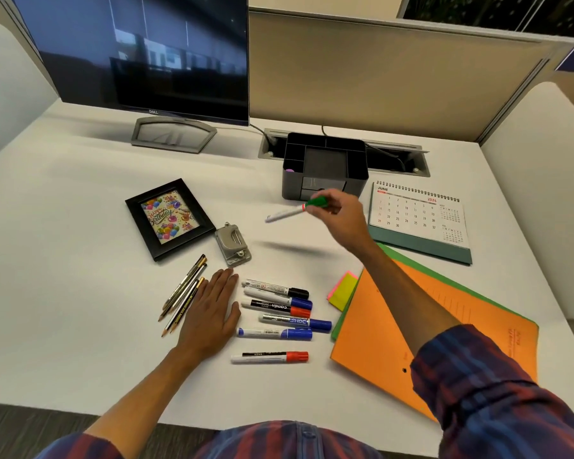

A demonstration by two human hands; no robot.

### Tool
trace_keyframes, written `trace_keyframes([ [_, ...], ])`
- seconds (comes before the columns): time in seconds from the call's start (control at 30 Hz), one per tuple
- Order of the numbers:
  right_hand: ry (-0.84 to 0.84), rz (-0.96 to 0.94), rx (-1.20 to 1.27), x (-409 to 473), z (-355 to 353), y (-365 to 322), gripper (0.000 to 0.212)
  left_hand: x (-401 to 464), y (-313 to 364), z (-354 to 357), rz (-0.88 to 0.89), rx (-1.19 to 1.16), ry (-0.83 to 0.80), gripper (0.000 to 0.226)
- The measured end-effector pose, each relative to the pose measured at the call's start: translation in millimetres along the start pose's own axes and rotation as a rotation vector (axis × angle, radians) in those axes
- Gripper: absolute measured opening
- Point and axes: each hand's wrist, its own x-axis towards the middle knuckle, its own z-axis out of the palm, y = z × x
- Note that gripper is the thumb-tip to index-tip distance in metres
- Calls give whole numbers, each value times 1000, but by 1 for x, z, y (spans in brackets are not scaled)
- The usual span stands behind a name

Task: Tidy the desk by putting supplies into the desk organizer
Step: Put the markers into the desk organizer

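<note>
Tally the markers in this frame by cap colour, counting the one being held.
Green cap, held in the right hand: 1
Black cap: 1
Blue cap: 3
Red cap: 2
Total: 7 markers

green-capped marker [295,210] held tilted in air just before black desk organizer [325,160] | six markers [279,318] lying rowed, well nearer than organizer | pencils [183,293] left of them
</note>
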Motion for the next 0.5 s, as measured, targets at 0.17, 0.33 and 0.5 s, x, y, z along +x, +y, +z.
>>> trace_keyframes([
  [0.17, 249, -92, 28, 39, -10, -25, 19, 0, -1, 0, -3, -19, -4, 61],
  [0.33, 361, -136, -102, 73, -3, -28, 20, 1, -3, 0, -1, -33, 4, 60],
  [0.5, 286, -94, -244, 92, 9, -27, 25, 1, -1, -1, -5, -34, 4, 60],
])
